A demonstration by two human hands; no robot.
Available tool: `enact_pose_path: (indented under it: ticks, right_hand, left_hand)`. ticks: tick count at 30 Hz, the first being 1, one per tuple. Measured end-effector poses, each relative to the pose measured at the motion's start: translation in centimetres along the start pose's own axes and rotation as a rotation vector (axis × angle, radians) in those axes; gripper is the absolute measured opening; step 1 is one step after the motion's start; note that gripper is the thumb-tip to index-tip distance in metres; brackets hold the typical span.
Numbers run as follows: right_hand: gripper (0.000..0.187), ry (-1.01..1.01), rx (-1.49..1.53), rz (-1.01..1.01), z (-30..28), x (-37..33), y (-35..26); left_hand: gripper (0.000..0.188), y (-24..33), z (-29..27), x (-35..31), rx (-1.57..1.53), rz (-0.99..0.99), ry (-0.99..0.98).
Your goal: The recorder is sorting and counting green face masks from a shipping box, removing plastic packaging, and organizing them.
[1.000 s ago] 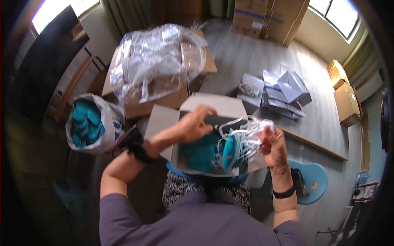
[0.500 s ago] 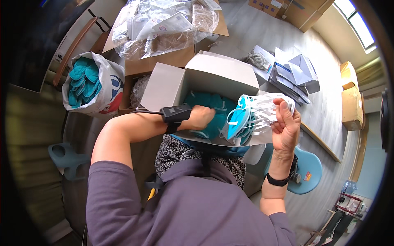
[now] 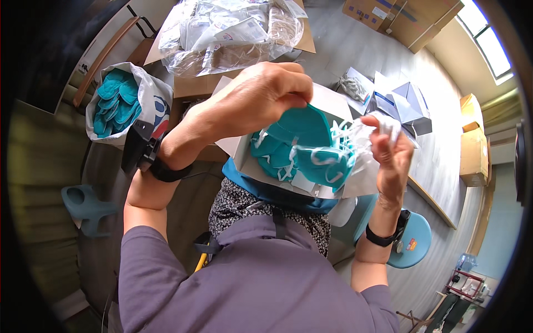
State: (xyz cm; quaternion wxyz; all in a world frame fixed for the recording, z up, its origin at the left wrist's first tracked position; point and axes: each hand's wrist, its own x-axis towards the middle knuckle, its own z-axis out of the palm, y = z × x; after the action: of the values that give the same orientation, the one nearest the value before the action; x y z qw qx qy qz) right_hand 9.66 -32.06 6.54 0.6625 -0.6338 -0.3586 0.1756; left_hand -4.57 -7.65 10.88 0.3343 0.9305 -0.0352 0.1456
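My left hand is raised over the open white box, its fingers pinched on the edge of a teal face mask. A bunch of white elastic straps is gripped in my right hand, which is partly blurred. Below and beside the pinched mask hangs another teal mask, with white straps running toward my right hand. More teal masks with white straps lie inside the white box, which sits in front of my lap.
A white bag filled with teal pieces stands at the left. Beyond the box is a large carton heaped with plastic-wrapped packs. Grey-white boxes lie on the floor at right, near a blue stool. A light-blue stool stands at left.
My left hand has risen out of the box, pulling up a teal mask. My right hand still holds the straps and has shifted slightly.
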Motion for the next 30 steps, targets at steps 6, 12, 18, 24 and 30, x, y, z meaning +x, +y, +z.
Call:
enact_pose_path:
  ticks: [6,12,18,24,30]
  right_hand:
    - [0.018,-0.129,-0.308,-0.133,4.2,1.4,0.8]
    - [0.017,0.112,-0.153,-0.161,3.3,2.1,0.4]
    - [0.018,0.138,-0.098,-0.113,3.9,2.7,0.7]
    - [0.021,0.178,-0.104,-0.098,4.3,3.2,0.7]
    - [0.023,0.346,-0.087,-0.089,2.3,3.5,1.1]
  left_hand:
    - [0.015,0.0,3.0,1.5,-0.194,0.205,0.447]
    - [0.018,-3.0,5.5,-0.7,-0.673,-0.272,0.501]
    - [0.025,-2.4,8.2,-1.2,-1.192,-0.268,0.307]
    - [0.025,-1.2,8.5,-1.3,-0.908,-0.385,0.023]
    - [0.027,-2.5,5.6,-4.1,-1.063,-0.286,0.216]
